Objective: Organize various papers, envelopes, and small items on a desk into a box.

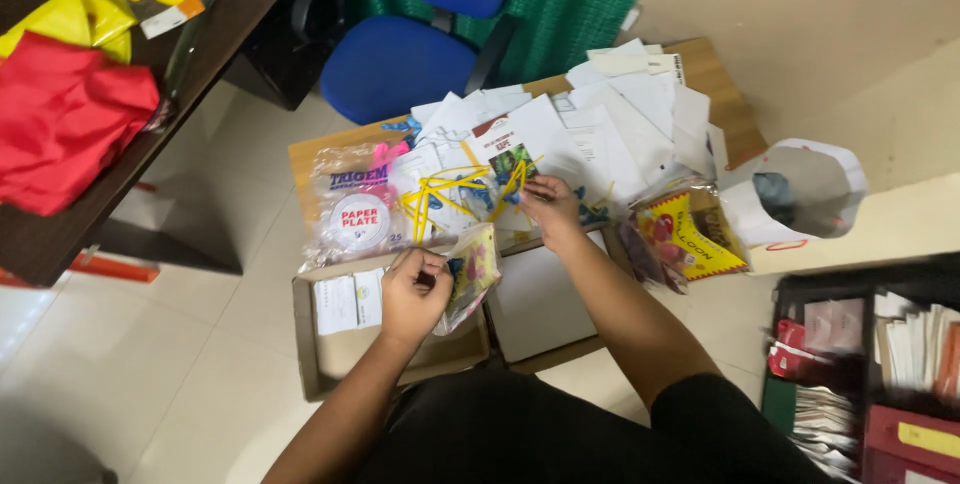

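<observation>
— Where's the small clear packet (470,274) for us?
— Pinched in our left hand (413,294), above the open cardboard box (340,354), long axis running up and away from us.
— And our right hand (548,206)?
— Farther out, its grip curled on the yellow strips (440,196) over the papers (600,124), so left is nearer.

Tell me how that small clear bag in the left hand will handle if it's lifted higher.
The bag is thin crinkled plastic, so it is probably floppy and sags below the left hand. It looks light, with small colourful pieces inside. The glossy film may slip in a loose grip.
</observation>
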